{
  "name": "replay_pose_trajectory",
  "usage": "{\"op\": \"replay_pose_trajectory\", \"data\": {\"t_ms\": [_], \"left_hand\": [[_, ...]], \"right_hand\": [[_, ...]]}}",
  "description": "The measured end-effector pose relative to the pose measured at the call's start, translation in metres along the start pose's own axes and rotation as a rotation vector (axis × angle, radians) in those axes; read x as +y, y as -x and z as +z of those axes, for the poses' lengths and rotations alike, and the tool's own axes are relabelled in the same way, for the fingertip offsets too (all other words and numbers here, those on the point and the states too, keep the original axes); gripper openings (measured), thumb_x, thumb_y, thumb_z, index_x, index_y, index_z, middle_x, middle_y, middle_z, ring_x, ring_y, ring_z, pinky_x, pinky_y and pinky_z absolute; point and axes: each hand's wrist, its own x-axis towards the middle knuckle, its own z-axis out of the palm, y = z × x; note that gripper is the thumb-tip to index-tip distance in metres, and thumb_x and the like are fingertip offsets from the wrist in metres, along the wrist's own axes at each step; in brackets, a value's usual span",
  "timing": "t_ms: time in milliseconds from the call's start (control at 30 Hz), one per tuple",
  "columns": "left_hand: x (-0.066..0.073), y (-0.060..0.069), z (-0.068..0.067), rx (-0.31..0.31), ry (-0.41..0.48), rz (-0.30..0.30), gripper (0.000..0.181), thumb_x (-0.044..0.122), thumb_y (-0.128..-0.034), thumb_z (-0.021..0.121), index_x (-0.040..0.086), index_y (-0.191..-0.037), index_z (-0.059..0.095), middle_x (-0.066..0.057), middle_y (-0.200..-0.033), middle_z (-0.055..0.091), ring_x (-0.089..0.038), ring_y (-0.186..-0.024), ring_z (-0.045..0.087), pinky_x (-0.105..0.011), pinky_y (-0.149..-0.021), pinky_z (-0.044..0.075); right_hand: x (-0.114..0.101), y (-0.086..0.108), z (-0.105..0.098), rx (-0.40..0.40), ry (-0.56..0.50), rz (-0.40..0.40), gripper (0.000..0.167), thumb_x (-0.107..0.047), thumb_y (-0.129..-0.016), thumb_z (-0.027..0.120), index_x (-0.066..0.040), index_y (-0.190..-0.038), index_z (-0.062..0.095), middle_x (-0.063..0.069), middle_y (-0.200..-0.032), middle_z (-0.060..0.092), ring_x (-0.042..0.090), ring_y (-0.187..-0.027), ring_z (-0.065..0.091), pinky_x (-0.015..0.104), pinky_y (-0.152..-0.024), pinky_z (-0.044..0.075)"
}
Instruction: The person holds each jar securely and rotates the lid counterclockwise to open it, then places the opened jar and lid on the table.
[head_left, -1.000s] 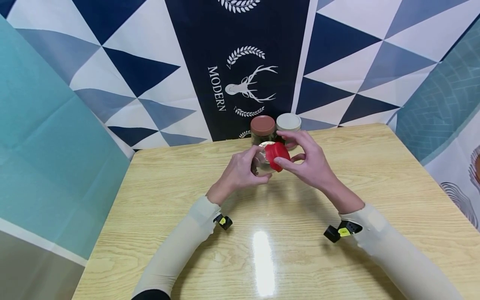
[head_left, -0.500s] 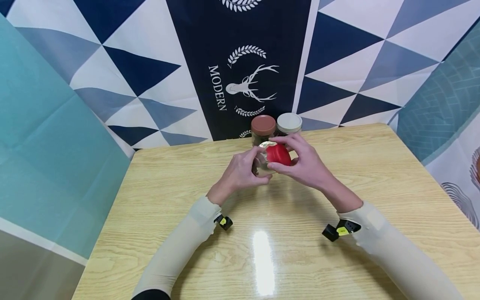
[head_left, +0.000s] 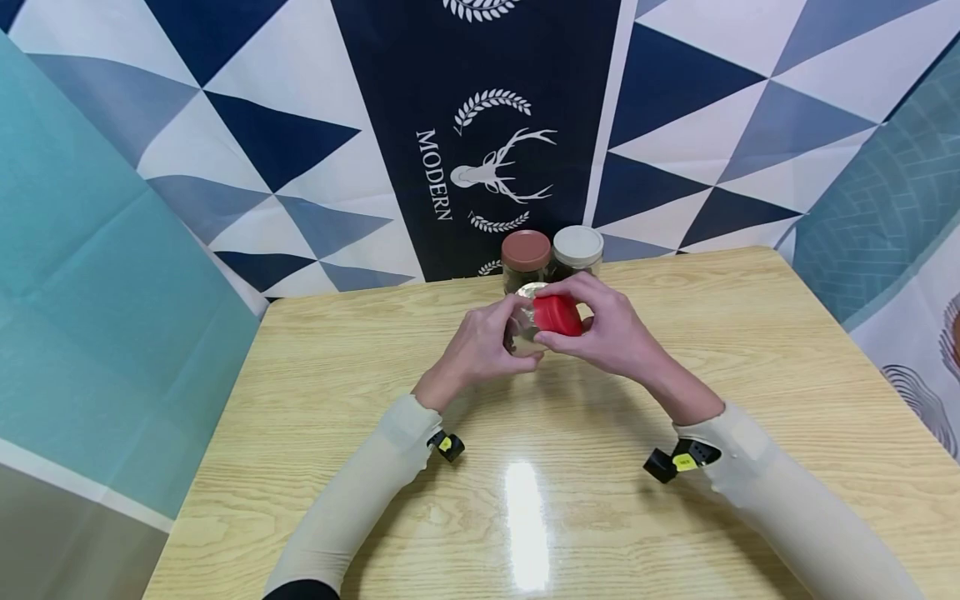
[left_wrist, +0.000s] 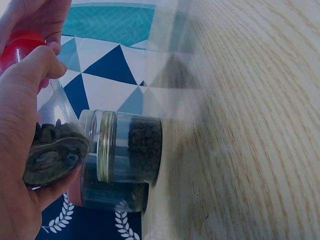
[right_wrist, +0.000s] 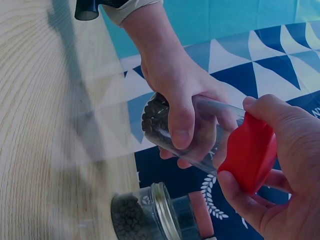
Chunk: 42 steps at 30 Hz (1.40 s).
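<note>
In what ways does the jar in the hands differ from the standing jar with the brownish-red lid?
The held jar is tilted, gripped by the left hand; the standing jar is upright on the table.
The held jar has a bright red cap with a wavy edge, pinched by the right hand; the standing jar has a duller, round, brownish-red lid.
Both have transparent walls.

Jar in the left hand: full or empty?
Neither: partly filled. Wrist views show dark pieces at the base of the jar; it looks clear between them and the red cap.
</note>
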Motion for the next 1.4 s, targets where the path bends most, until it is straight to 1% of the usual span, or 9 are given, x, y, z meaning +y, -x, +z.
{"op": "replay_pose_trajectory", "data": {"t_ms": [267, 567, 667, 900, 967, 1133, 1200, 1300, 1400], "left_hand": [[0.0006, -0.0002, -0.0016, -0.011, 0.007, -0.006, 0.059, 0.027, -0.0874, 0.092, 0.007, -0.134, 0.063, -0.010, -0.104, 0.085, -0.019, -0.087, 0.082, -0.022, -0.076, 0.063], [0.0019, -0.0005, -0.0009, -0.025, 0.019, -0.004, 0.059, 0.027, -0.0872, 0.092, 0.007, -0.135, 0.063, -0.014, -0.104, 0.085, -0.019, -0.086, 0.082, -0.022, -0.077, 0.063], [0.0021, -0.0004, -0.0011, -0.029, 0.033, -0.003, 0.060, 0.027, -0.0872, 0.092, 0.007, -0.135, 0.063, -0.015, -0.104, 0.085, -0.020, -0.085, 0.082, -0.021, -0.076, 0.062], [0.0006, 0.0022, -0.0004, -0.038, 0.061, -0.004, 0.062, 0.026, -0.0870, 0.092, 0.006, -0.138, 0.063, -0.012, -0.097, 0.083, -0.014, -0.075, 0.075, -0.016, -0.073, 0.057], [-0.0005, 0.0030, 0.0004, -0.042, 0.071, -0.006, 0.062, 0.025, -0.0874, 0.092, 0.006, -0.139, 0.063, -0.012, -0.097, 0.082, -0.013, -0.075, 0.073, -0.015, -0.072, 0.057], [-0.0012, 0.0031, -0.0003, -0.055, 0.098, -0.003, 0.062, 0.024, -0.0882, 0.092, 0.006, -0.139, 0.062, -0.014, -0.102, 0.083, -0.014, -0.073, 0.072, -0.014, -0.072, 0.057], [-0.0008, 0.0026, -0.0012, -0.055, 0.094, 0.003, 0.061, 0.024, -0.0883, 0.092, 0.005, -0.138, 0.062, -0.015, -0.104, 0.084, -0.014, -0.073, 0.072, -0.014, -0.072, 0.056], [-0.0001, 0.0023, -0.0025, -0.054, 0.081, 0.008, 0.061, 0.025, -0.0887, 0.092, 0.005, -0.137, 0.063, -0.015, -0.104, 0.084, -0.014, -0.073, 0.073, -0.013, -0.071, 0.055], [0.0008, 0.0024, -0.0034, -0.056, 0.072, 0.008, 0.060, 0.026, -0.0894, 0.092, 0.005, -0.138, 0.062, -0.014, -0.104, 0.084, -0.014, -0.074, 0.073, -0.013, -0.072, 0.056]], "right_hand": [[-0.0008, 0.0004, -0.0002, 0.001, 0.029, -0.036, 0.058, -0.008, -0.088, 0.095, -0.012, -0.142, 0.073, 0.016, -0.140, 0.068, 0.038, -0.124, 0.070, 0.049, -0.084, 0.073], [-0.0008, 0.0018, -0.0027, -0.004, 0.054, -0.066, 0.057, -0.010, -0.087, 0.096, -0.013, -0.140, 0.075, 0.016, -0.138, 0.070, 0.037, -0.122, 0.070, 0.054, -0.083, 0.072], [-0.0003, 0.0024, -0.0040, -0.008, 0.069, -0.086, 0.058, -0.009, -0.086, 0.096, -0.012, -0.140, 0.075, 0.015, -0.138, 0.070, 0.035, -0.120, 0.071, 0.048, -0.082, 0.072], [0.0000, 0.0034, -0.0073, -0.054, 0.095, -0.165, 0.056, -0.002, -0.085, 0.095, -0.012, -0.136, 0.077, 0.012, -0.138, 0.072, 0.031, -0.115, 0.073, 0.023, -0.079, 0.065], [0.0012, 0.0036, -0.0079, -0.065, 0.100, -0.196, 0.056, 0.000, -0.084, 0.095, -0.011, -0.136, 0.077, 0.013, -0.140, 0.072, 0.031, -0.116, 0.074, 0.024, -0.081, 0.066], [0.0053, 0.0040, -0.0096, -0.075, 0.122, -0.297, 0.059, 0.002, -0.082, 0.097, -0.008, -0.136, 0.078, 0.016, -0.145, 0.071, 0.035, -0.127, 0.072, 0.041, -0.089, 0.071], [0.0061, 0.0044, -0.0100, -0.073, 0.129, -0.324, 0.060, 0.002, -0.081, 0.098, -0.008, -0.136, 0.078, 0.016, -0.146, 0.071, 0.036, -0.130, 0.071, 0.044, -0.090, 0.071], [0.0066, 0.0048, -0.0098, -0.066, 0.123, -0.332, 0.060, 0.002, -0.081, 0.098, -0.008, -0.136, 0.077, 0.016, -0.146, 0.071, 0.036, -0.130, 0.071, 0.039, -0.091, 0.071], [0.0067, 0.0055, -0.0090, -0.057, 0.112, -0.320, 0.060, 0.001, -0.081, 0.098, -0.009, -0.137, 0.077, 0.016, -0.146, 0.070, 0.034, -0.129, 0.070, 0.028, -0.092, 0.068]]}}
